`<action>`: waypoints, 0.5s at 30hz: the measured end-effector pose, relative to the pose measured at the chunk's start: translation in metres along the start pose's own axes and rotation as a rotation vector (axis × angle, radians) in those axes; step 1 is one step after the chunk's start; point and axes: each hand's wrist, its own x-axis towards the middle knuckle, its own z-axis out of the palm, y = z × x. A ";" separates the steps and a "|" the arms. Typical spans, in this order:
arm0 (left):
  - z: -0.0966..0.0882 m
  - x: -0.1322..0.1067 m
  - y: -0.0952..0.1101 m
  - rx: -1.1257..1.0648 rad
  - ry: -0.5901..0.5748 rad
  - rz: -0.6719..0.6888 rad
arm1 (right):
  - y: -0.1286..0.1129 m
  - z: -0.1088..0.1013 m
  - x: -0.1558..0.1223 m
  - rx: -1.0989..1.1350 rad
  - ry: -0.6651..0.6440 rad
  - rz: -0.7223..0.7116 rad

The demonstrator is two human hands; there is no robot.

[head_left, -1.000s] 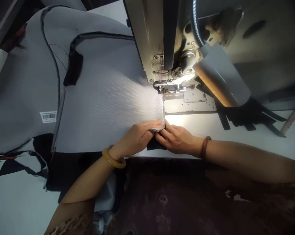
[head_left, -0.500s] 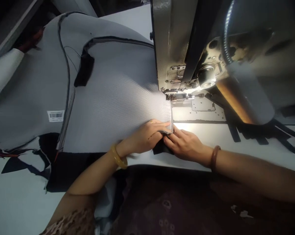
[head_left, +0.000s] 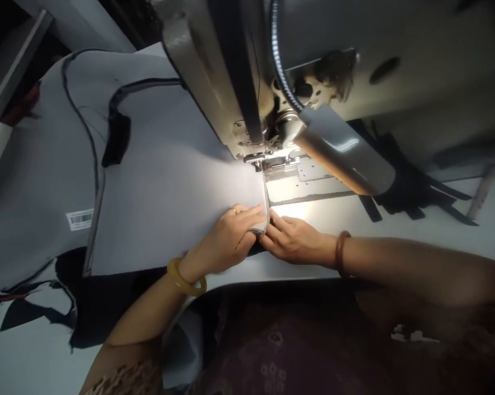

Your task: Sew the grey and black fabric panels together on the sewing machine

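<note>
Grey mesh (head_left: 177, 203) on white table (head_left: 305, 269) (lamp-lit)

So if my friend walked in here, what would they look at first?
The big metal sewing machine fills the top right, and a bright light shines around its presser foot. A large grey fabric panel spreads across the middle, just left of it. At its folded edge, below the machine, the left hand wears a yellow bangle and the right hand a brown bangle, both pinching the fold.
</note>
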 end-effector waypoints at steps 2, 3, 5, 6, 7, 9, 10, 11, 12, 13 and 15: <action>0.000 0.000 0.002 0.027 0.002 -0.007 | -0.001 0.002 0.001 -0.008 0.030 0.025; 0.001 0.002 0.003 0.034 0.006 0.000 | 0.000 0.003 0.001 -0.010 0.045 0.033; 0.001 0.006 0.002 0.045 0.014 0.016 | 0.001 0.005 0.000 -0.007 0.057 0.037; 0.001 0.008 0.002 0.051 0.021 0.024 | 0.003 0.006 -0.001 -0.003 0.059 0.037; 0.002 0.011 0.001 0.063 0.028 0.026 | 0.004 0.007 -0.001 0.002 0.059 0.039; 0.004 0.017 0.000 0.115 0.036 0.037 | 0.005 0.009 -0.002 0.014 0.069 0.053; 0.005 0.019 0.000 0.156 0.033 0.045 | 0.007 0.010 -0.003 0.021 0.073 0.060; 0.006 0.022 0.000 0.201 0.016 0.098 | 0.008 0.011 -0.003 0.028 0.085 0.061; 0.008 0.024 -0.001 0.252 0.013 0.130 | 0.011 0.013 -0.004 0.029 0.097 0.037; 0.010 0.026 -0.002 0.301 0.007 0.160 | 0.014 0.015 -0.004 0.025 0.098 0.009; 0.013 0.028 -0.006 0.398 0.046 0.198 | 0.024 0.021 -0.004 0.018 0.142 -0.078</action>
